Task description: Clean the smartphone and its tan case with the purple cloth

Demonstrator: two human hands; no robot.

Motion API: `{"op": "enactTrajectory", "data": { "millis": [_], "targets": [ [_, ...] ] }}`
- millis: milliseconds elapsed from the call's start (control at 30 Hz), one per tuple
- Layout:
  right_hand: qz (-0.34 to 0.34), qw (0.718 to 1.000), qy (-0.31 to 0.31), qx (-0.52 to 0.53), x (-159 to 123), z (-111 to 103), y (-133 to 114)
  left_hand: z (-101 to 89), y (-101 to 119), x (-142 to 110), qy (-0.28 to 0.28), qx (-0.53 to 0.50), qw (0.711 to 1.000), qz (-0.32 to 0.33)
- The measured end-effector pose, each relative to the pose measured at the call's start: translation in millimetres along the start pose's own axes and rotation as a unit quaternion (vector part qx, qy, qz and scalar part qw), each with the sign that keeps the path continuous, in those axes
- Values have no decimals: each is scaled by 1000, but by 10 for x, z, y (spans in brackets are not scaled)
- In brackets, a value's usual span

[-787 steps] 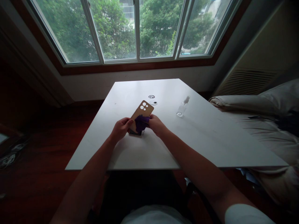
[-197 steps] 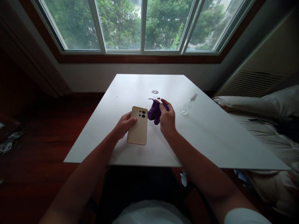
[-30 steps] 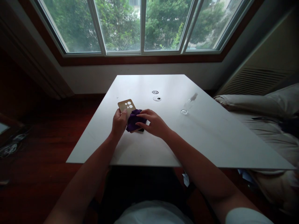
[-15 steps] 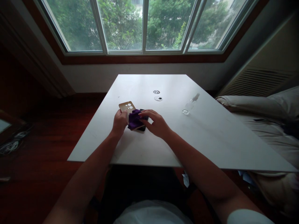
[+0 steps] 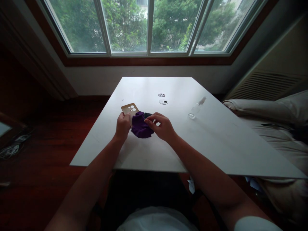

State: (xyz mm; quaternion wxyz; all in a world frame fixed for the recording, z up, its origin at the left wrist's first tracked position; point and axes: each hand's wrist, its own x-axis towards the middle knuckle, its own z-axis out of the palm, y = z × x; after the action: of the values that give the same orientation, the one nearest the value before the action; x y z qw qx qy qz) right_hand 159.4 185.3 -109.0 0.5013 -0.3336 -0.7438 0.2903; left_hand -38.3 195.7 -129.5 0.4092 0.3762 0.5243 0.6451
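Note:
My left hand [image 5: 122, 125] grips a tan phone case [image 5: 130, 109] with round camera holes, holding it just above the white table [image 5: 216, 141]. A purple cloth [image 5: 141, 127] covers most of the case's near end. My right hand [image 5: 161, 125] pinches the cloth's far right edge with thumb and fingers. A dark phone edge [image 5: 148, 115] peeks out behind the cloth, between my two hands.
A small clear spray bottle [image 5: 196, 108] lies on its side to the right. Two small round pieces [image 5: 163, 101] rest further back at mid-table. A bed with pale bedding [image 5: 271, 115] adjoins the table's right side. Windows span the far wall.
The cloth has spread and slid toward me over the case since half a second ago. My right hand changed from fingers laid on the cloth to a pinch on its edge.

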Motion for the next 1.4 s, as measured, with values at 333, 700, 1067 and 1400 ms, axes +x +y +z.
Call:
{"op": "enactTrajectory", "data": {
  "millis": [333,700,1067,1400],
  "targets": [
    [290,896,-145,302,10,123,130,17,-2,-57,-57,-23,996,59],
    [232,917,-213,245,-45,161,190,29,-9,-135,-102,102,982,120],
    [264,885,-262,278,5,-5,297,27,29,-142,-137,80,984,84],
    [257,931,-196,171,-32,183,274,21,-25,-103,-109,125,981,105]
  ]
}}
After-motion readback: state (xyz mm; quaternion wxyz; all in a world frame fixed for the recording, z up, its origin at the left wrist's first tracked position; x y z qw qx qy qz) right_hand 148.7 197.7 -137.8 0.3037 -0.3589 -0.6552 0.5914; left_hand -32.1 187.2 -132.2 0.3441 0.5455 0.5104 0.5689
